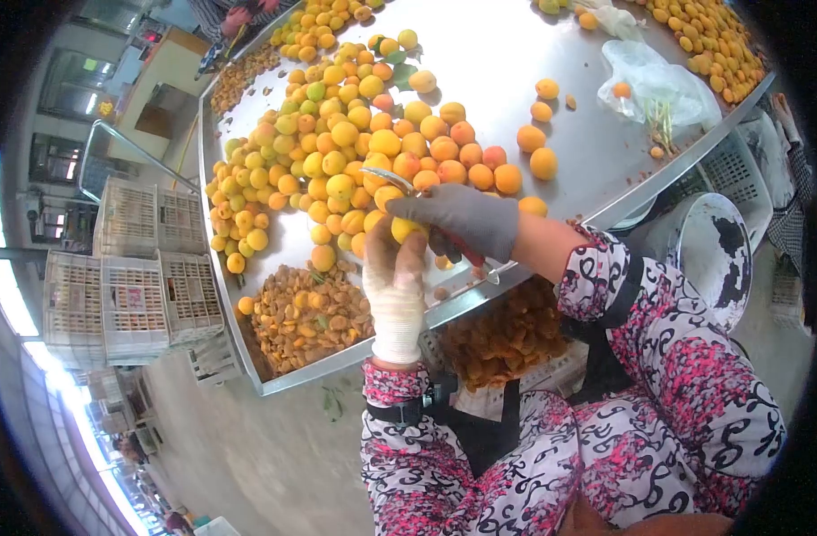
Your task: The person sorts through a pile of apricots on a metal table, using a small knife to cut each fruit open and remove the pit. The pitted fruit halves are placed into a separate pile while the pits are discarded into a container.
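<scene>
My left hand (395,277), in a white glove, is closed around a yellow apricot (406,230) near the front edge of the metal table (310,369). My right hand (466,219), in a grey glove, is wrapped round a tool with a curved metal blade (389,176); the blade points left, above the held apricot. Part of a red handle shows under the right palm. Just beyond both hands lies a big heap of yellow and orange apricots (344,134). A pile of brown pits (305,322) sits at the table's near left corner.
Below the front edge stands a crate of brownish-orange pieces (498,335). Stacked crates (127,299) stand at the left. A plastic bag (658,85) lies on the table's right part, and a white bucket (712,259) is at the right. Another person's hand (237,20) shows at the top left.
</scene>
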`<state>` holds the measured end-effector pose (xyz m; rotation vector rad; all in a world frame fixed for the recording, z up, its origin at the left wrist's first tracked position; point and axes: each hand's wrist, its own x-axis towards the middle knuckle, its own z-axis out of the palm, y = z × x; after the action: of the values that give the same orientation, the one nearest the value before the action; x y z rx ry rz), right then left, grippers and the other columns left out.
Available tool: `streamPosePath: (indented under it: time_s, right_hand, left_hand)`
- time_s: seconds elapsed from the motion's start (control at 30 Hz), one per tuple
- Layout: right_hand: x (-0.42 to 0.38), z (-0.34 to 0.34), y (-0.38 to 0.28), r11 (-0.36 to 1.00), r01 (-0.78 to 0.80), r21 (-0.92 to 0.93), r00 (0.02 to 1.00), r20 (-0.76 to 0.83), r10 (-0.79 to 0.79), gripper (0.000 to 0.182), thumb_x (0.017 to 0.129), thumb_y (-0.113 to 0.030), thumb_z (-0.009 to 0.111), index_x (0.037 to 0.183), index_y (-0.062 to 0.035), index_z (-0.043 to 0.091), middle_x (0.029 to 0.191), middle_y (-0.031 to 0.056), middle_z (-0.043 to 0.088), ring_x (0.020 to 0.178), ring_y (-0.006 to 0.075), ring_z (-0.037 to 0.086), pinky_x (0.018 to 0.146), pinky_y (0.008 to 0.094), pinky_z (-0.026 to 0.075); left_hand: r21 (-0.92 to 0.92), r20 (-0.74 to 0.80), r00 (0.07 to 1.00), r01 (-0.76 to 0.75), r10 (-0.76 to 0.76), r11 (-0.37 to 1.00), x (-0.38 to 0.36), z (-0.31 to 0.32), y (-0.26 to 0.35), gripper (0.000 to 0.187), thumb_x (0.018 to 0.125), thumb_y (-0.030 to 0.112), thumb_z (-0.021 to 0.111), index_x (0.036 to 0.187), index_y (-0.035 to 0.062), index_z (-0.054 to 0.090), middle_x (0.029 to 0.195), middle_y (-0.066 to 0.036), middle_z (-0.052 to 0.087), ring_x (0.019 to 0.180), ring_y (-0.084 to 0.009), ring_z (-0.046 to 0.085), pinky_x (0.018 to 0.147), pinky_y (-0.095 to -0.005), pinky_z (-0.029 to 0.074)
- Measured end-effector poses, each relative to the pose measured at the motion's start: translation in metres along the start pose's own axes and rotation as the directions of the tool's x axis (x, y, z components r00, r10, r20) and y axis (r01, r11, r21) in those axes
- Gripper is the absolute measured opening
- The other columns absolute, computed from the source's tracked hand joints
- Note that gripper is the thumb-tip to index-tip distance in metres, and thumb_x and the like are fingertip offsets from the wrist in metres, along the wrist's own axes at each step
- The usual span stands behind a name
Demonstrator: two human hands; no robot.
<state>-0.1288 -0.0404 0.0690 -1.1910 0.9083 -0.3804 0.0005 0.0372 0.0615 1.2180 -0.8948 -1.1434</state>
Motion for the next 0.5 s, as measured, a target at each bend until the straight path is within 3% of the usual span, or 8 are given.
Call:
streamPosePath:
  time_s: [0.07, 0.1, 0.13, 0.2, 0.33, 0.4, 0.43, 0.5]
  right_hand:
    - [0.002, 0.001, 0.004, 0.996, -0.019, 0.091, 1.000, -0.019, 0.020, 0.061, 0.080, -0.062, 0.051, 0.073, -0.0009, 0.054, 0.049, 0.0069, 0.045, 0.031, 0.0158, 0.044, 0.029, 0.0267, 0.033]
    - [0.005, 0.000, 0.007, 0.994, -0.049, 0.095, 0.999, 0.024, 0.046, 0.047, 0.089, -0.049, 0.046, 0.092, -0.0038, 0.060, 0.053, 0.0033, 0.045, 0.044, 0.0108, 0.043, 0.040, 0.0241, 0.032]
    - [0.004, -0.002, 0.009, 0.994, -0.050, 0.099, 0.999, 0.023, 0.048, 0.047, 0.089, -0.049, 0.046, 0.092, -0.0038, 0.060, 0.053, 0.0033, 0.045, 0.044, 0.0108, 0.043, 0.040, 0.0241, 0.032]
    - [0.002, -0.002, 0.009, 0.974, 0.151, -0.168, 0.988, 0.044, -0.146, 0.040, 0.091, -0.042, 0.044, 0.102, -0.0071, 0.059, 0.058, 0.0044, 0.048, 0.047, 0.0107, 0.046, 0.042, 0.0236, 0.035]
    - [-0.006, 0.003, -0.002, 0.996, 0.080, -0.030, 0.996, 0.040, -0.079, 0.035, 0.093, -0.037, 0.043, 0.111, -0.0103, 0.057, 0.065, 0.0054, 0.052, 0.049, 0.0113, 0.048, 0.044, 0.0236, 0.036]
    - [0.001, 0.007, 0.008, 0.898, 0.381, -0.219, 0.918, -0.028, -0.396, 0.036, 0.093, -0.038, 0.043, 0.108, -0.0095, 0.059, 0.066, 0.0055, 0.053, 0.051, 0.0118, 0.050, 0.044, 0.0240, 0.037]
    - [0.004, 0.005, 0.011, 0.896, 0.385, -0.223, 0.916, -0.029, -0.400, 0.036, 0.093, -0.038, 0.043, 0.108, -0.0095, 0.059, 0.066, 0.0055, 0.053, 0.051, 0.0118, 0.050, 0.044, 0.0240, 0.037]
    - [0.004, 0.007, 0.003, 0.997, 0.067, 0.042, 0.997, -0.028, -0.066, 0.038, 0.092, -0.041, 0.043, 0.102, -0.0092, 0.061, 0.063, 0.0050, 0.052, 0.051, 0.0116, 0.050, 0.045, 0.0239, 0.038]
  left_hand:
    - [0.005, 0.029, 0.999, -0.024, 0.024, 1.000, 0.001, -0.001, -0.002, 0.046, 0.084, 0.009, 0.058, 0.125, -0.0019, 0.041, 0.100, -0.007, 0.054, 0.086, -0.0117, 0.052, 0.071, -0.0233, 0.044]
    - [0.006, 0.032, 0.999, -0.024, 0.024, 1.000, 0.000, 0.000, -0.002, 0.046, 0.084, 0.009, 0.058, 0.125, -0.0019, 0.041, 0.100, -0.007, 0.054, 0.086, -0.0117, 0.052, 0.071, -0.0233, 0.044]
    - [0.084, 0.070, 0.994, -0.089, 0.083, 0.992, -0.001, 0.001, 0.001, 0.045, 0.085, 0.011, 0.058, 0.125, -0.0004, 0.041, 0.105, -0.006, 0.052, 0.088, -0.0113, 0.051, 0.076, -0.0232, 0.043]
    - [0.161, 0.112, 0.984, -0.155, 0.138, 0.975, -0.001, 0.001, 0.000, 0.043, 0.087, 0.012, 0.057, 0.126, 0.0011, 0.041, 0.109, -0.005, 0.050, 0.090, -0.0110, 0.051, 0.080, -0.0231, 0.043]
    - [0.190, 0.149, 0.974, -0.199, 0.173, 0.961, 0.001, -0.003, -0.006, 0.048, 0.085, 0.008, 0.058, 0.129, 0.0019, 0.038, 0.114, -0.006, 0.048, 0.096, -0.0132, 0.051, 0.084, -0.0258, 0.044]
    - [0.227, 0.145, 0.970, -0.223, 0.194, 0.948, 0.002, -0.003, -0.009, 0.050, 0.084, 0.006, 0.058, 0.129, 0.0019, 0.037, 0.115, -0.007, 0.048, 0.096, -0.0138, 0.051, 0.085, -0.0269, 0.045]
    - [0.201, 0.145, 0.972, -0.212, 0.185, 0.957, 0.003, -0.004, -0.011, 0.051, 0.083, 0.004, 0.059, 0.129, 0.0016, 0.036, 0.115, -0.008, 0.048, 0.098, -0.0144, 0.051, 0.086, -0.0274, 0.045]
    - [0.176, 0.145, 0.974, -0.200, 0.176, 0.964, 0.003, -0.002, -0.011, 0.053, 0.082, 0.002, 0.059, 0.129, 0.0012, 0.036, 0.115, -0.008, 0.048, 0.100, -0.0149, 0.050, 0.086, -0.0279, 0.045]
